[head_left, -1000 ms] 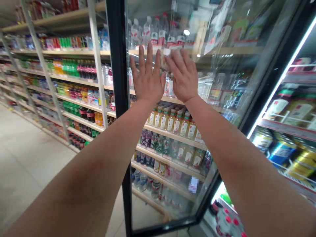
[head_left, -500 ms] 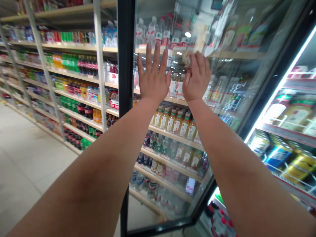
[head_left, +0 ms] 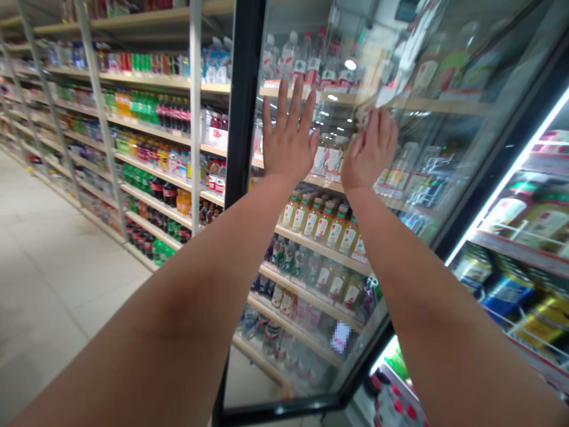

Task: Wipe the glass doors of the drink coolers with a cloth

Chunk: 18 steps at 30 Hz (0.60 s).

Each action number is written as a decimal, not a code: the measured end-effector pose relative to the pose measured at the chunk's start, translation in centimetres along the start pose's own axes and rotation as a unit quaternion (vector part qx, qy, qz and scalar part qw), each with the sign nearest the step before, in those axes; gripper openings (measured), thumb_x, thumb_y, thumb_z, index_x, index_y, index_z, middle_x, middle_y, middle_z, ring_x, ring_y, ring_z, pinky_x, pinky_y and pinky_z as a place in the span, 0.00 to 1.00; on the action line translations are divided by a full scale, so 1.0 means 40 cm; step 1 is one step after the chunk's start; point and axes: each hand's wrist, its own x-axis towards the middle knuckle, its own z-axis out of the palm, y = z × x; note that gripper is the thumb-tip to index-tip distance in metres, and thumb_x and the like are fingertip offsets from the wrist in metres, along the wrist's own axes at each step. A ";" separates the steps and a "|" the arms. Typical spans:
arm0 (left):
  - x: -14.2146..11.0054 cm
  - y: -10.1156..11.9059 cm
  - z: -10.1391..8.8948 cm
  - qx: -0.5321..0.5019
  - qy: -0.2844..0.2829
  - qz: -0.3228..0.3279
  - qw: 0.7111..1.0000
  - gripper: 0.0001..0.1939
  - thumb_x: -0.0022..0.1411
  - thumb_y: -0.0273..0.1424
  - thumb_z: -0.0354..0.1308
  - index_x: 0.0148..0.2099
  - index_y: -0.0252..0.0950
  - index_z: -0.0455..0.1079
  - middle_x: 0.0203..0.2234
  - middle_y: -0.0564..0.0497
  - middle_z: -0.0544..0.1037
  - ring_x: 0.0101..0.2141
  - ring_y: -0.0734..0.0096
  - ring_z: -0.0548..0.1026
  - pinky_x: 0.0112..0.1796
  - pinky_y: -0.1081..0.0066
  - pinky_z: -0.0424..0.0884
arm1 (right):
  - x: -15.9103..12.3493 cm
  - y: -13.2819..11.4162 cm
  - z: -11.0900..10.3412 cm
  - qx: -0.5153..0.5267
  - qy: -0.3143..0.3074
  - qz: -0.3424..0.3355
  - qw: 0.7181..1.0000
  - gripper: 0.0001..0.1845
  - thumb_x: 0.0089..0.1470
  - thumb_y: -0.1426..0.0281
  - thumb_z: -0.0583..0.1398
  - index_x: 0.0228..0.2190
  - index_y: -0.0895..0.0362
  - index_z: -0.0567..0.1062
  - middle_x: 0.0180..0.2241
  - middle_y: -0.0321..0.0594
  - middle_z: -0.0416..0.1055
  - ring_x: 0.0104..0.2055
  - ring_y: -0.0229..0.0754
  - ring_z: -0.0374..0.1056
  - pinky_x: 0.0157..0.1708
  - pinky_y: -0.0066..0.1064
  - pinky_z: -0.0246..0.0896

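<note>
My left hand [head_left: 290, 139] lies flat with fingers spread against the glass door [head_left: 418, 121], near its black left frame. To its right, my right hand [head_left: 371, 145] is curled at the same glass, its fingers close together. A small crumpled pale wad [head_left: 363, 114] shows at those fingertips; its kind is hard to make out, and most of it is hidden behind the fingers. The door stands swung out, and bottles on shelves show through the pane along with bright reflections.
On the left, long shelves [head_left: 151, 133] of bottled drinks run along a tiled floor [head_left: 40, 255]. At right is the lit cooler interior with cans [head_left: 509, 290] and large bottles [head_left: 504, 210]. The door's black edge frame [head_left: 242, 118] stands between shelves and cooler.
My right hand has moved right and slightly down across the glass, away from my left hand, and its fingers have curled more. My left hand stays spread on the pane; the view has shifted.
</note>
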 end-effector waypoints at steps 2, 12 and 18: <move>-0.001 0.003 -0.004 0.016 -0.009 -0.016 1.000 0.37 0.70 0.41 0.39 0.77 0.43 0.38 0.70 0.73 0.33 0.65 0.80 0.14 0.70 0.52 0.22 | -0.007 -0.019 -0.015 -0.007 -0.056 -0.089 0.994 0.29 0.68 0.65 0.44 0.66 0.54 0.64 0.68 0.43 0.57 0.73 0.51 0.45 0.69 0.54 0.46; 0.002 -0.003 0.001 0.046 -0.020 -0.016 0.999 0.38 0.69 0.41 0.40 0.77 0.44 0.34 0.70 0.75 0.32 0.65 0.79 0.14 0.70 0.52 0.22 | -0.009 -0.048 -0.040 -0.105 -0.118 0.009 0.987 0.31 0.67 0.69 0.42 0.68 0.55 0.59 0.71 0.44 0.50 0.74 0.49 0.39 0.70 0.52 0.46; 0.002 -0.006 0.000 0.040 -0.013 -0.012 0.999 0.41 0.66 0.44 0.41 0.77 0.50 0.33 0.68 0.79 0.37 0.63 0.88 0.12 0.71 0.52 0.24 | -0.040 -0.033 -0.029 -0.011 -0.101 -0.112 0.988 0.30 0.65 0.67 0.46 0.66 0.53 0.62 0.68 0.42 0.56 0.73 0.48 0.44 0.70 0.53 0.44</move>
